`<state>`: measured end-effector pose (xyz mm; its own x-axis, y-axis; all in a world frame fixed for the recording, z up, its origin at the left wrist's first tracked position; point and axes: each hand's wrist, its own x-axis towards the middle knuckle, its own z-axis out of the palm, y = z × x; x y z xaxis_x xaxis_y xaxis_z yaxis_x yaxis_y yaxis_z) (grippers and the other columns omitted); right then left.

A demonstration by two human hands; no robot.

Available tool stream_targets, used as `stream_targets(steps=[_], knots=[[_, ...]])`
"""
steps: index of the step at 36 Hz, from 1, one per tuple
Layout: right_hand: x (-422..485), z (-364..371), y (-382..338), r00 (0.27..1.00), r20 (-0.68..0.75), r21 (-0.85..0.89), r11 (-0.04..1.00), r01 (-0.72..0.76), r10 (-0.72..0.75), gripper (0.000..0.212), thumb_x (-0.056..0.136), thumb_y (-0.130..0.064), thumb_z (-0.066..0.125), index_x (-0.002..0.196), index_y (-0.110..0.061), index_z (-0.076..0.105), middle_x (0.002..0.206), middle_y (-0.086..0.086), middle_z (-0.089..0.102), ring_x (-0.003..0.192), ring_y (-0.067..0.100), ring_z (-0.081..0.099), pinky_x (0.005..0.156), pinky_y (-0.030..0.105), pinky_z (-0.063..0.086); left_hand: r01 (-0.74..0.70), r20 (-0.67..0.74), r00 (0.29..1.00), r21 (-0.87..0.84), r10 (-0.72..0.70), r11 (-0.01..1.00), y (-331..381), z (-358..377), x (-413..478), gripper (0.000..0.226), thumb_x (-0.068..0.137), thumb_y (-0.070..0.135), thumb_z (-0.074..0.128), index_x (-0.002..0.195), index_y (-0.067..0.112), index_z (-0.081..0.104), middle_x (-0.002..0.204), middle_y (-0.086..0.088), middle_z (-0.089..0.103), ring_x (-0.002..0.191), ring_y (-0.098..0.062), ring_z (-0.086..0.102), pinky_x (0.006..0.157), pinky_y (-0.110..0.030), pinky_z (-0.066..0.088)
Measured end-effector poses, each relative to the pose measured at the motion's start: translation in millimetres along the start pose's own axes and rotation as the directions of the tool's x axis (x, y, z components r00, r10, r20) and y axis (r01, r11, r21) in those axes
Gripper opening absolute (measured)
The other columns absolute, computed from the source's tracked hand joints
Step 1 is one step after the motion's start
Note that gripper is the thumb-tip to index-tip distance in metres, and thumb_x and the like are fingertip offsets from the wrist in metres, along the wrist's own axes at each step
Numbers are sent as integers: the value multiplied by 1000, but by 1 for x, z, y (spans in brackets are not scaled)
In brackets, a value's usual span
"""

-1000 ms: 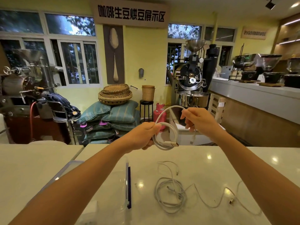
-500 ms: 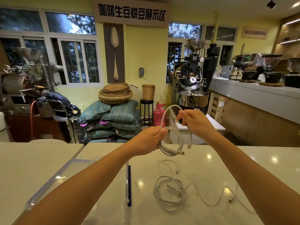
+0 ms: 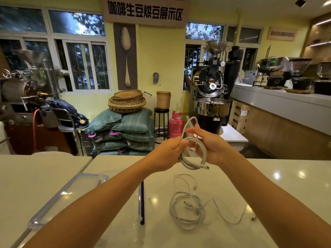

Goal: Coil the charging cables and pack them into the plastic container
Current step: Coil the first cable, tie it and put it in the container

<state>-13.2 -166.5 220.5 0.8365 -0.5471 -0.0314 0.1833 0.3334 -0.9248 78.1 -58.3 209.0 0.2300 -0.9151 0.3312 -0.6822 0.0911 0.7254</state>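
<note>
Up above the bench (image 3: 268, 185), the left hand (image 3: 168, 151) pinches a coiled white cable (image 3: 188, 166) while the right hand (image 3: 211, 147) curls its fingers round the upper loop. Other cables (image 3: 189, 206) (a loose tangle) lie on the bench, right of the clear plastic container (image 3: 59, 199).

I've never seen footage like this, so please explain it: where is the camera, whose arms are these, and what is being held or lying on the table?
There is no machine here. A person wears one wide-angle camera on the head, looking forward and down, so both arms are the wearer's own. This single view is all there is.

The left hand grips a white cable wound into a coil. The right hand holds that same cable on its other side, where a loop stands up. Both are raised above a pale table.

On the table lie loose cables in a tangle. To the left is a clear container with a bluish rim, partly hidden by the left arm.
</note>
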Motion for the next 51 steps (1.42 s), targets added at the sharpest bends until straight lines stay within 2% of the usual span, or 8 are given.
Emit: stream_targets(steps=[5,15,22,30,35,38,42,51], knots=[[0,6,7,994,35,167,980,-108,104,34,95,-23,40,82,-2,63,58,11,67,48,15,63,47,25,56,6,-130,992,48,0,999,-7,-1,2,29,97,29,28,78,21,48,73,3,54,65,-6,52,62,-20,45],[-1,3,7,997,78,-239,971,-7,27,27,97,-17,33,110,-9,55,71,6,70,59,14,67,64,29,56,103,-267,964,307,-19,946,-20,-10,7,36,97,28,25,62,25,29,64,2,42,54,-8,38,50,-25,24],[-1,8,12,984,115,-250,955,158,-133,77,78,10,52,134,-34,22,88,8,65,81,21,65,62,31,56,207,-322,943,352,-90,913,-11,-14,8,32,97,20,29,98,-1,53,104,-24,56,87,-32,53,68,-28,33],[-8,26,22,944,178,-675,664,323,-279,18,79,-12,65,66,-21,57,82,-10,55,78,3,52,71,20,44,279,-356,925,408,-130,870,-3,-12,12,28,96,14,34,108,-2,53,110,-25,56,99,-37,54,71,-33,37],[-8,28,28,905,145,-793,500,348,-400,9,79,-16,66,84,-9,71,123,10,52,119,21,44,102,41,38,313,-376,918,480,-130,820,-11,-13,17,24,95,9,35,108,0,53,109,-23,56,99,-37,54,68,-31,33],[-13,29,30,866,173,-813,428,395,-470,16,79,-14,67,93,-10,72,141,6,39,132,19,30,103,26,26,354,-407,901,496,-148,793,-18,-16,20,27,96,8,31,110,0,53,109,-23,55,98,-36,54,66,-31,32],[-27,31,29,787,287,-833,265,487,-546,18,79,-13,65,96,-9,72,120,5,58,109,7,39,82,-3,24,401,-443,878,470,-182,786,-29,-20,26,32,96,8,28,120,2,48,114,-22,54,100,-35,53,64,-28,31],[-55,29,6,654,444,-743,156,651,-613,18,79,-2,62,94,-7,71,88,7,71,87,17,56,78,28,46,467,-467,832,299,-299,832,-32,-29,22,34,97,7,24,116,-3,50,114,-25,54,102,-38,52,69,-36,36]])
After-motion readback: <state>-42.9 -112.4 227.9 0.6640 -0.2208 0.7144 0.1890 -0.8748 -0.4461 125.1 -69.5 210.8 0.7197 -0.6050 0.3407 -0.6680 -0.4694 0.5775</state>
